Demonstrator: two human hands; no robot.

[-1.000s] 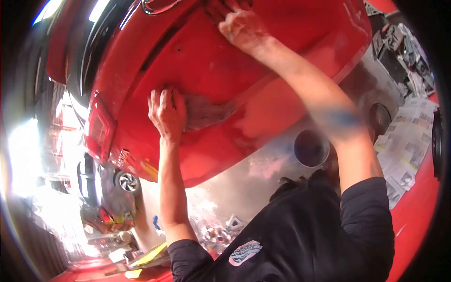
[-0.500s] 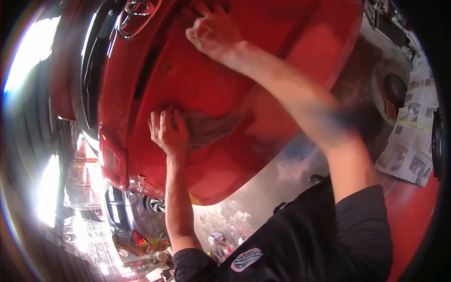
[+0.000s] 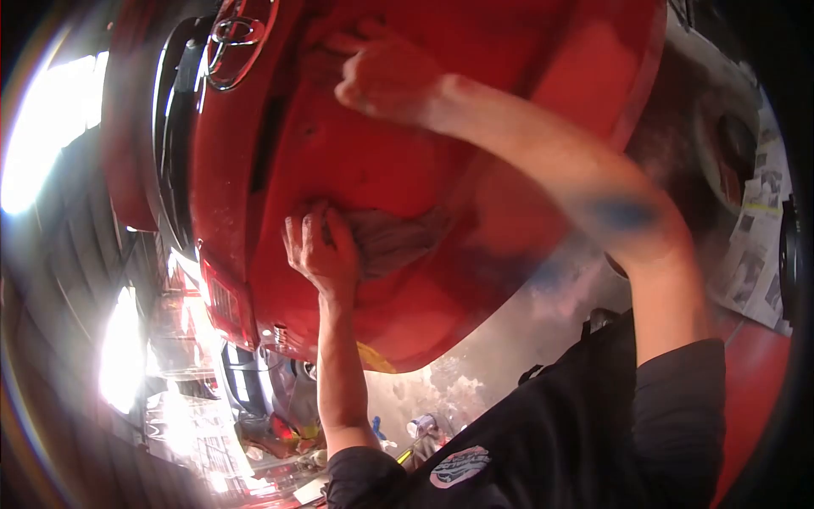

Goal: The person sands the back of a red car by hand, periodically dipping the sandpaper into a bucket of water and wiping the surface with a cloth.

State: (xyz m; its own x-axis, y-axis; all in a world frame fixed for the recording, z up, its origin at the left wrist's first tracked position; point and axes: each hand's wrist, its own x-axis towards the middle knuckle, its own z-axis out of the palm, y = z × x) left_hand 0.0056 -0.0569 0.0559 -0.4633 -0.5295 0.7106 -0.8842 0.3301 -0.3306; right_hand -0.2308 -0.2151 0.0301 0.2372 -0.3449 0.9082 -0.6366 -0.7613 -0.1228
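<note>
A red car's rear body panel (image 3: 386, 165) fills the middle of the view, its surface partly dull and patchy. My left hand (image 3: 324, 254) lies against the lower part of this panel, fingers bent, gripping one end of a grey cloth (image 3: 394, 242) that trails off to the right over the paint. Further up, my right hand (image 3: 390, 75) presses on the same panel with curled fingers. It is blurred, and whatever may lie under its fingertips is hidden. The forearm of that side crosses in front of the panel.
A chrome emblem (image 3: 237, 34) sits on the car at upper left, with a tail light (image 3: 225, 297) below. Newspaper sheets (image 3: 755, 246) lie at the right. Dusty concrete floor (image 3: 475, 339) shows under the panel's edge. Another vehicle and clutter stand at lower left.
The whole view has shifted slightly, so the car appears further right. Both hands stay on the panel at about the same spots, the left still on the cloth.
</note>
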